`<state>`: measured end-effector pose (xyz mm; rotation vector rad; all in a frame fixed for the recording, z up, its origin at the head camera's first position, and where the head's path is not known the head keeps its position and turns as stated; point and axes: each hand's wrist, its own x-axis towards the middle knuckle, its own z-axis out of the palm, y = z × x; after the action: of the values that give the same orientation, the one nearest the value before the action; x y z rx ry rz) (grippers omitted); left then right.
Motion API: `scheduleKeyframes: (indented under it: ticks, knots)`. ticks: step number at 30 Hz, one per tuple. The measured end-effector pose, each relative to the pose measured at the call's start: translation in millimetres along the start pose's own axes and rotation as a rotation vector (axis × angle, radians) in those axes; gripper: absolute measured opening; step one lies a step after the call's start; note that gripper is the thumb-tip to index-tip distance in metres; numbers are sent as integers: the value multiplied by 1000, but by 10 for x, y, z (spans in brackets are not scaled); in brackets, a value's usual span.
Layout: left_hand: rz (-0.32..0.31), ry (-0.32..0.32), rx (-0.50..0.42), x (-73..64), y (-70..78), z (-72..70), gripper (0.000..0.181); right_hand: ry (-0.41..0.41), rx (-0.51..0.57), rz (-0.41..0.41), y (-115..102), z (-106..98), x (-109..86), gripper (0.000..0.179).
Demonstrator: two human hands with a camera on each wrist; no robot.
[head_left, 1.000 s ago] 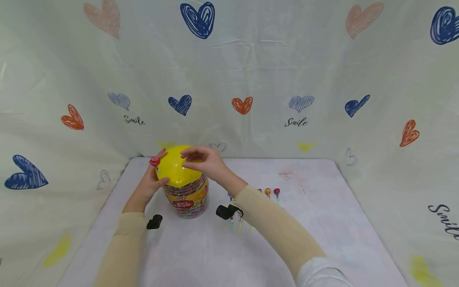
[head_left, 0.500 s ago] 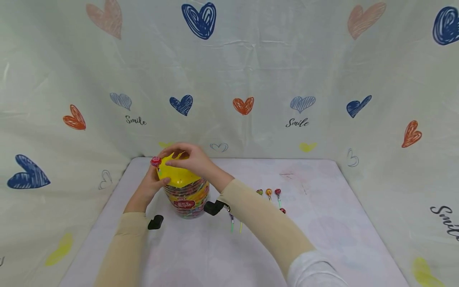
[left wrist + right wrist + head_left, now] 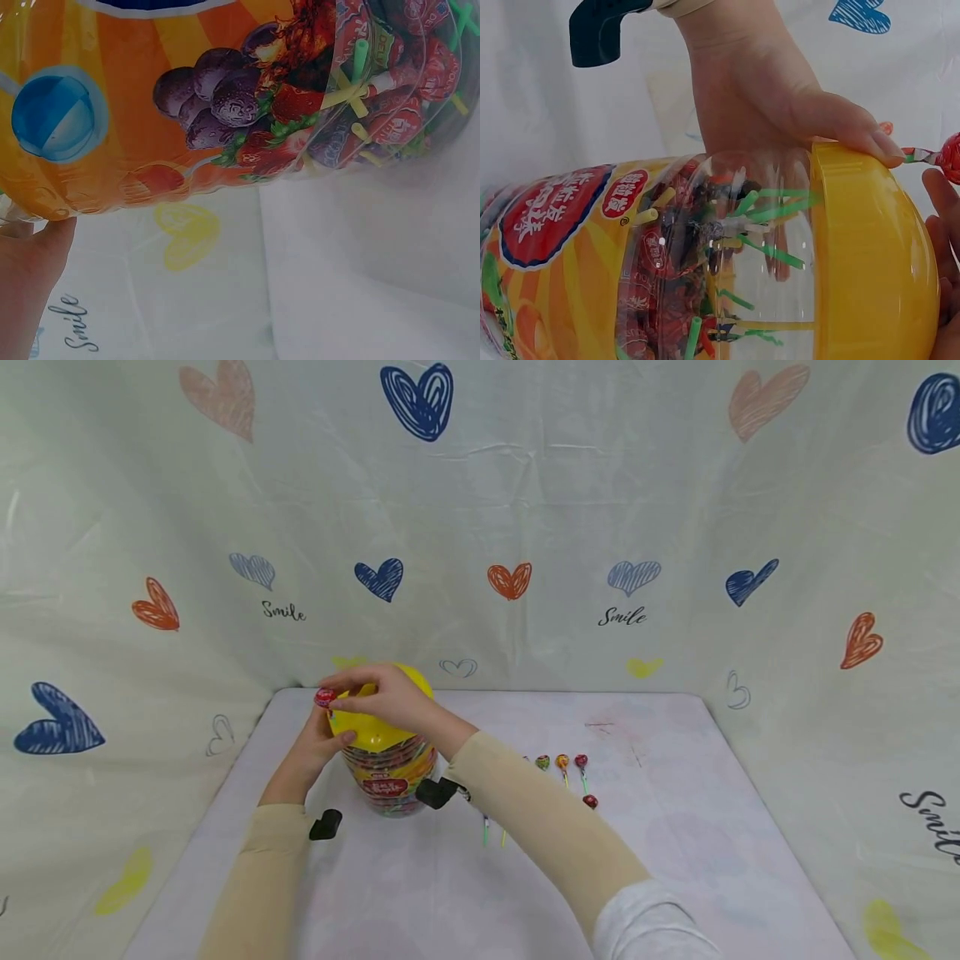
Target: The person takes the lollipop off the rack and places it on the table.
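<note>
A clear plastic jar (image 3: 386, 787) of wrapped lollipops stands upright on the table, topped by a domed yellow lid (image 3: 367, 732). My left hand (image 3: 302, 760) grips it around the lid and neck, thumb on the near side; in the right wrist view its fingers show through the clear neck. One red-wrapped lollipop (image 3: 325, 697) sticks out at the lid's left edge, its stick beside the left thumb (image 3: 855, 135). Reaching across the lid, my right hand (image 3: 390, 697) pinches that lollipop's head between thumb and forefinger. In the left wrist view the jar's fruit-printed label (image 3: 217, 97) fills the upper part.
Several loose lollipops lie right of the jar, among them a green one (image 3: 543, 762), an orange one (image 3: 562, 762) and a red one (image 3: 581, 761). My right sleeve (image 3: 551, 835) hides part of the group. A heart-printed sheet (image 3: 675, 510) hangs behind the table.
My right hand has moved left over the yellow lid to the red lollipop at its edge. The left hand and the jar have stayed put.
</note>
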<state>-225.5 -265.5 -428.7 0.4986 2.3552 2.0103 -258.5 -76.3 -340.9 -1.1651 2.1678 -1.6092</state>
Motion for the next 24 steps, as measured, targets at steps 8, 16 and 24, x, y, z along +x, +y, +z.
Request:
scheduleKeyframes:
  ticks: [8, 16, 24]
  knots:
    - [31, 5, -4, 10, -6, 9, 81, 5, -5, 15, -10, 14, 2, 25]
    - [4, 4, 3, 10, -8, -1, 79, 31, 2, 21, 1, 19, -9, 25]
    - [7, 13, -9, 6, -16, 2, 76, 61, 1, 27, 1, 32, -5, 25]
